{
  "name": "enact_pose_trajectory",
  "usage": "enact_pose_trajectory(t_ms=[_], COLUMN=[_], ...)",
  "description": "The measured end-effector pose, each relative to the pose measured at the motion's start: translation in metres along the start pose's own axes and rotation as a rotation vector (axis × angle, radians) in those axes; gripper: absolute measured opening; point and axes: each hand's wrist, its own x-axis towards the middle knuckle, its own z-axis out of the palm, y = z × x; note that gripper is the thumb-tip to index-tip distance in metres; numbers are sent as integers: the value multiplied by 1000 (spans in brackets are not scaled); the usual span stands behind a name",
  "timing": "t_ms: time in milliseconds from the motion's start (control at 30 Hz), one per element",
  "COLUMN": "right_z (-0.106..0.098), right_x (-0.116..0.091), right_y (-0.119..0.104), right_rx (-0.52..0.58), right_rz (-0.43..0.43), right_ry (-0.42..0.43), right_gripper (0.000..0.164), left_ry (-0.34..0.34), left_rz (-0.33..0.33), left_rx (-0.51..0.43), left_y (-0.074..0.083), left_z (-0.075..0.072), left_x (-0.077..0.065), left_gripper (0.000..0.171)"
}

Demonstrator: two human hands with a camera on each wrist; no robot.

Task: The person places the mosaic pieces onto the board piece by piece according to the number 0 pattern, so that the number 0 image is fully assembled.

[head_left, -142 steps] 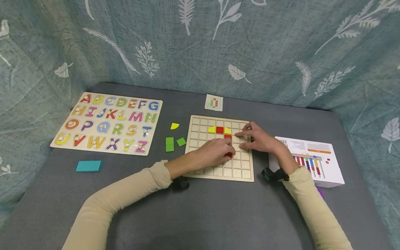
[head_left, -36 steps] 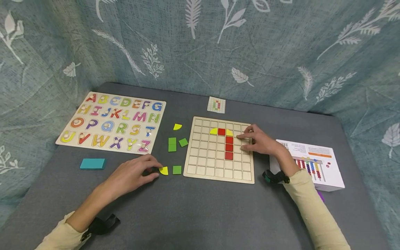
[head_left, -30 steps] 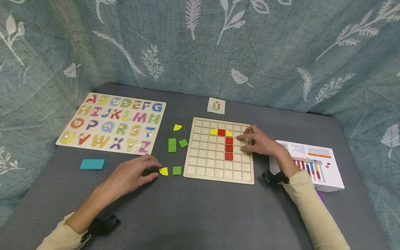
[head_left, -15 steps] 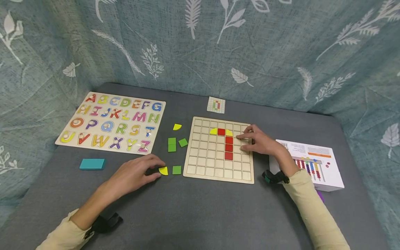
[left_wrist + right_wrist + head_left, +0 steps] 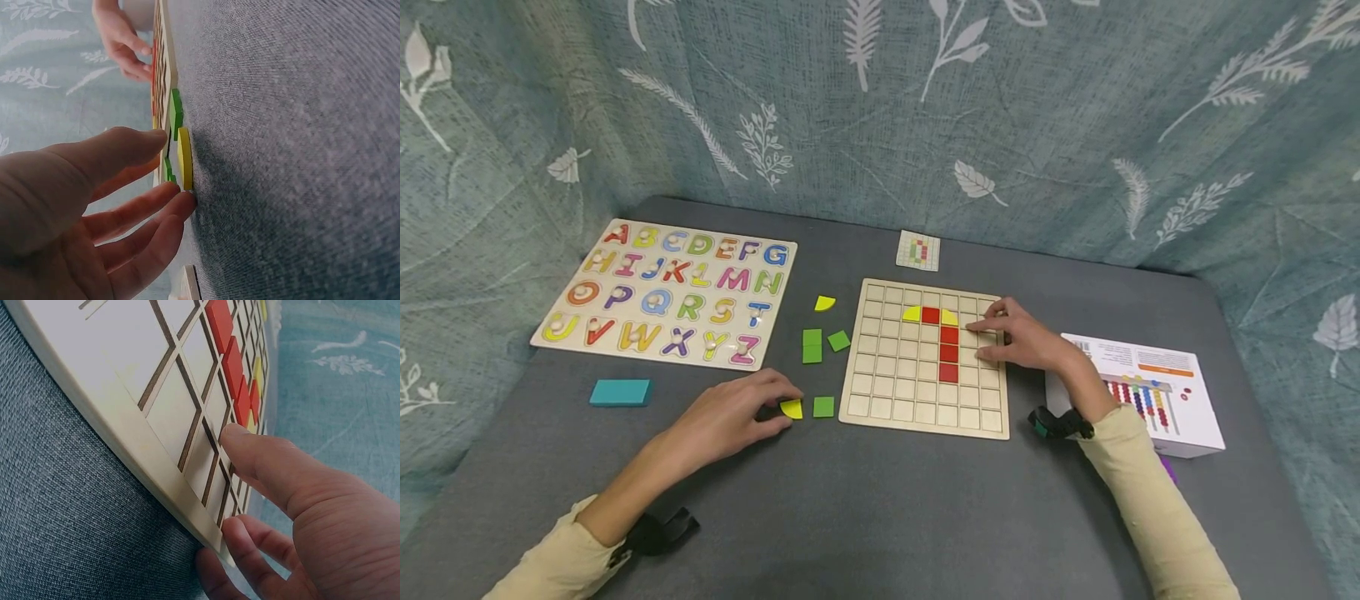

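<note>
My left hand (image 5: 730,417) is at a yellow quarter-circle tile (image 5: 792,409) lying on the table, thumb and fingers spread on either side of it. In the left wrist view the thumb stands apart from the tile (image 5: 185,159), while the fingertips are close to its edge. A green square tile (image 5: 823,407) lies just beyond. My right hand (image 5: 1022,337) rests at the right edge of the wooden grid board (image 5: 880,387), fingers loosely bent and holding nothing. On the board, a red tile (image 5: 931,316) sits between two yellow quarter-circles, with three red squares (image 5: 949,352) in a column below.
Left of the board lie three more green squares (image 5: 812,346) and another yellow quarter-circle (image 5: 825,303). A pattern card (image 5: 917,250) is behind the board. An alphabet puzzle (image 5: 666,296) and teal block (image 5: 620,392) are at left, an abacus box (image 5: 1150,392) at right.
My left hand has left the red tile on the board and moved left to the yellow quarter-circle, recently edging closer around it. The right hand has stayed at the board's edge.
</note>
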Motion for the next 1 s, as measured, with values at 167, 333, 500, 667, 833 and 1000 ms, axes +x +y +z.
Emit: enact_pose_trajectory(t_ms=[167,333,500,667,833,1000], right_z=[0,0,-1,0,0,-1], right_x=[0,0,0,0,0,0], right_y=[0,-1,0,0,0,0], right_rx=[7,13,12,13,15,24], right_rz=[-11,-8,-12,-8,-4,-7], right_ry=[-1,-1,1,0,-2,-4], right_gripper=[44,44,44,44,44,45], left_ry=[-20,-28,-32,-14,11,15], left_rz=[0,-2,-8,28,52,53], left_rx=[-9,-10,-11,19,53,11], left_y=[-1,-2,-2,-3,-2,-3], left_z=[0,1,2,4,5,6], left_x=[2,2,4,7,11,14], left_gripper=[36,36,35,35,35,30])
